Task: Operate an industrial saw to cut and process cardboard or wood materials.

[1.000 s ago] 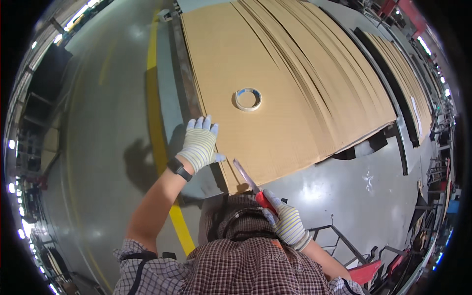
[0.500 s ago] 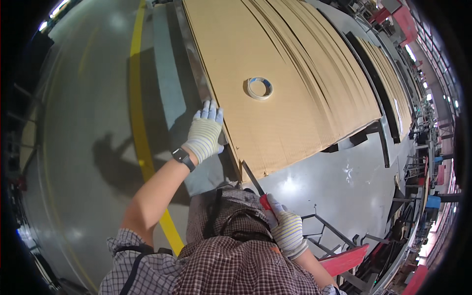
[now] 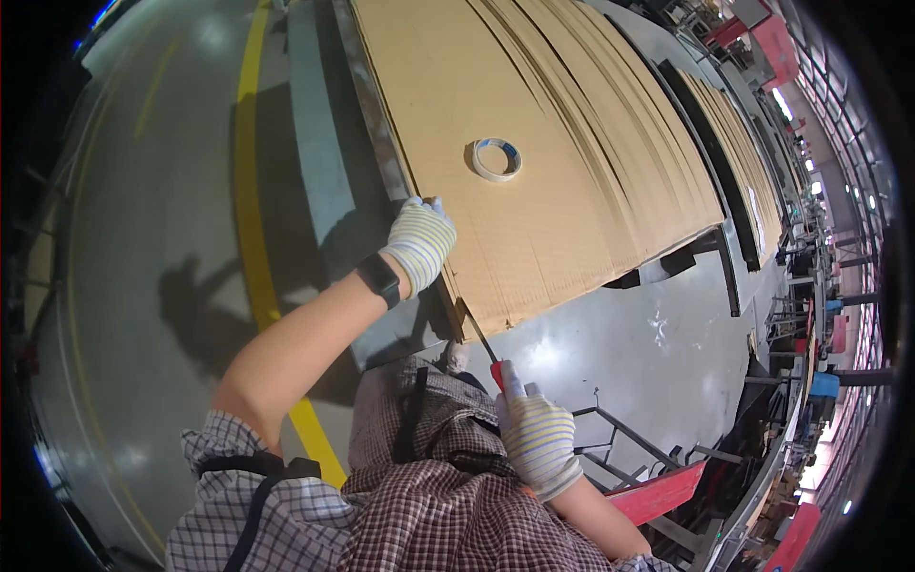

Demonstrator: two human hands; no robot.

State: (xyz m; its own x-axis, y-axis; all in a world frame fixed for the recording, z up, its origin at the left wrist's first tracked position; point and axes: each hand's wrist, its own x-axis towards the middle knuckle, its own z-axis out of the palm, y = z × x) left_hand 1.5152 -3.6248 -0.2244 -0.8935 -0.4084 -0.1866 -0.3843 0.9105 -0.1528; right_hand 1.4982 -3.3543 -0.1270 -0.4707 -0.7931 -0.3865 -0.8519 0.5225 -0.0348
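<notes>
A large stack of brown cardboard sheets (image 3: 534, 238) lies before me. My left hand (image 3: 421, 238), in a striped knit glove with a dark watch at the wrist, has its fingers curled over the stack's left edge, closed on the cardboard. Lower right, my gloved right hand (image 3: 536, 434) is wrapped round the red handle of a long-bladed knife (image 3: 481, 341). Its thin grey blade points up and left, the tip at the near left corner of the cardboard. On top of the sheets rests a roll of tape (image 3: 497, 160), white with blue inside.
A metal rail (image 3: 367, 86) runs along the stack's left side. Past it, a yellow line (image 3: 250, 191) marks the grey floor. More cardboard (image 3: 729, 162) stands at the right behind a black bar. Near my right arm are a red panel (image 3: 658, 493) and dark metal frames (image 3: 620, 434).
My left hand went from flat, outstretched fingers beside the edge to fingers curled over it. My right hand and the knife shifted slightly left and up, the blade staying at the corner.
</notes>
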